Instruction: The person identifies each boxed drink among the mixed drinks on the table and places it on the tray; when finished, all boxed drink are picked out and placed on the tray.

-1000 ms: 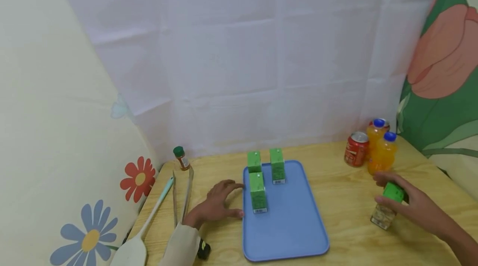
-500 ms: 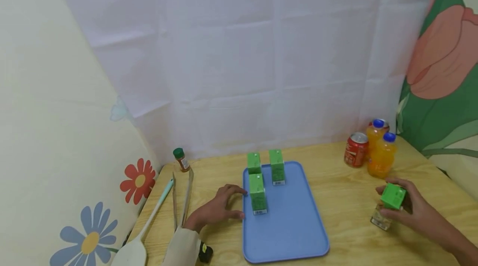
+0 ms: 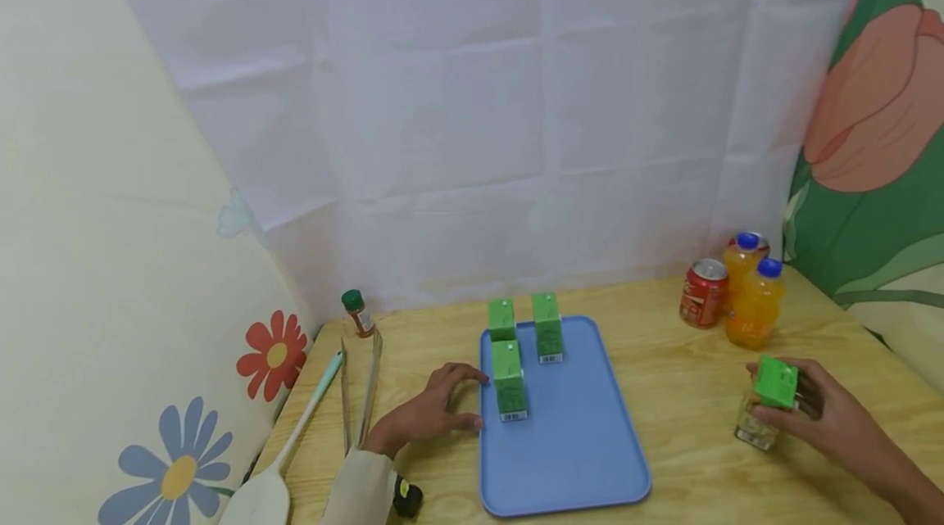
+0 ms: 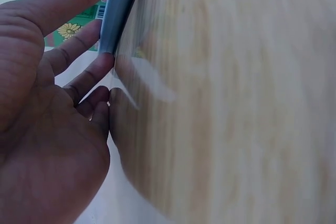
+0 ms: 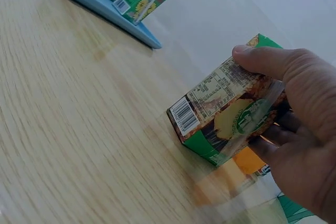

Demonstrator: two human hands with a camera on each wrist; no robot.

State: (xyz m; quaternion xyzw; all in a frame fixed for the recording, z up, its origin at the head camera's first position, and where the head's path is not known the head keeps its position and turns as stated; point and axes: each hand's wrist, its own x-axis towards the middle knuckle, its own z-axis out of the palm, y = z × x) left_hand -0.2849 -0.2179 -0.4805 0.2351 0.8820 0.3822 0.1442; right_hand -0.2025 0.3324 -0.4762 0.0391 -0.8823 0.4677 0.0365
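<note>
On the right side of the table my right hand grips a drink carton with a green top and brown printed sides. The right wrist view shows the thumb on one side of this carton and the fingers on the other; its barcode end points down, close over the wood. My left hand rests by the left edge of a blue tray, fingers spread and fingertips at the rim. Green drink cartons, three in all, stand upright on the tray; the nearest carton is beside my left hand.
Behind my right hand stand a red soda can and orange drink bottles with blue caps. At the left lie metal tongs, a pale spatula and a small green-capped jar. A white cloth hangs behind the table.
My right hand has turned the brown-sided carton so that its green top shows more. My left hand has shifted slightly toward the tray's edge. The tray and its cartons stay in place.
</note>
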